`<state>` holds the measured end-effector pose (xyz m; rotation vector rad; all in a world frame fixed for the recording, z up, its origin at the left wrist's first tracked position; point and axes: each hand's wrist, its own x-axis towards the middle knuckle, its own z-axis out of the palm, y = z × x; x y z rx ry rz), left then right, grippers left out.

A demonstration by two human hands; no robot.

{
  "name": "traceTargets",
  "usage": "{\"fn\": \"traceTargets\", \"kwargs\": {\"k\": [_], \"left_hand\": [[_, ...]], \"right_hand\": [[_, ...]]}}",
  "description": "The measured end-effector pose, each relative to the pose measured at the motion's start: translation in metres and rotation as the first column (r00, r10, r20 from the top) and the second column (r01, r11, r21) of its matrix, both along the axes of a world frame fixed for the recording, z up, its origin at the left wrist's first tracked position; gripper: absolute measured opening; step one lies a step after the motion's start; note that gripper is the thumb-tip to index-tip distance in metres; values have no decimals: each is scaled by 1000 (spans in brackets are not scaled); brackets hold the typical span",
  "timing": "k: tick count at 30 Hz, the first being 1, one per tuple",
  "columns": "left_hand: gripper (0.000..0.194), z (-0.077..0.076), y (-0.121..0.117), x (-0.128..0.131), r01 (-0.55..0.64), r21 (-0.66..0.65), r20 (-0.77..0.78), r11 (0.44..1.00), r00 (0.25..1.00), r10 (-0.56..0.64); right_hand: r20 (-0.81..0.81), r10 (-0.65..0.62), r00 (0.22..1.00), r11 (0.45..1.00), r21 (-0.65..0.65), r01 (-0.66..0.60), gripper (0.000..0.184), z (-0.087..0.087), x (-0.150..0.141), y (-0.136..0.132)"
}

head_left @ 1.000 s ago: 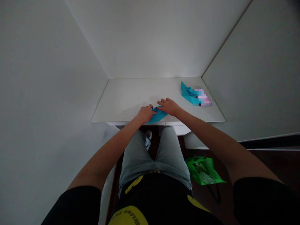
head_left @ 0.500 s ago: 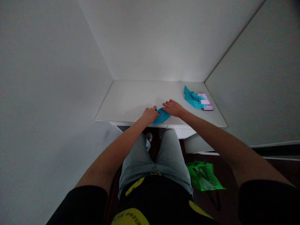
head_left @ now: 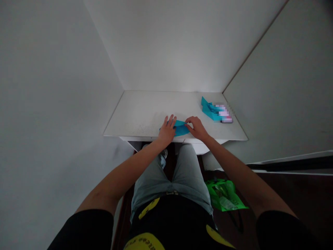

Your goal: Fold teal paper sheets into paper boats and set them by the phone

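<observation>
White, flat tabletop supports the work. The left hand lies over the left part of a turquoise, folded, paper-like sheet; its fingers are extended and slightly spread, pressing rather than gripping. The sheet rests near the front edge of the tabletop, between the hands. The right hand has its fingers curled, with thumb and index finger pinching the sheet's right end.

Handling: the sheet appears light, thin and flexible, firm enough to hold a crease but easily crumpled or torn. Hold it flat at the left with light palm pressure; grasp the right end between fingertips, close to the fold.

To the right, a second turquoise, folded piece adjoins a pink-and-white item, obscured by pixelation. Below, a bright green, glossy bag sits on the dark floor.
</observation>
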<state>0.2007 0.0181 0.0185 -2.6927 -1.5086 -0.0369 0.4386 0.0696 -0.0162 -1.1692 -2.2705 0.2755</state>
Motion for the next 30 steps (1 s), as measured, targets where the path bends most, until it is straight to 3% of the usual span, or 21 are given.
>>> {"fn": "traceTargets", "kwargs": {"k": [5, 10, 16, 21, 30], "left_hand": [[55, -6, -14, 1, -54, 45, 56, 998, 997, 51], [73, -10, -22, -6, -62, 71, 98, 996, 994, 55], [66, -19, -14, -11, -17, 32, 66, 999, 998, 15], [67, -25, -12, -12, -14, 13, 119, 1000, 993, 13], [88, -50, -7, -22, -159, -79, 216, 984, 961, 173]], "right_hand": [[-339, -248, 907, 965, -167, 201, 29, -20, -7, -7], [-478, -423, 769, 900, -321, 295, 37, -29, -14, -6], [-619, -449, 644, 874, -453, 174, 48, -41, -22, -1], [-621, -563, 546, 817, -515, 258, 45, -45, -15, 8], [-406, -699, 589, 715, -438, 545, 23, -40, 14, 19]]}}
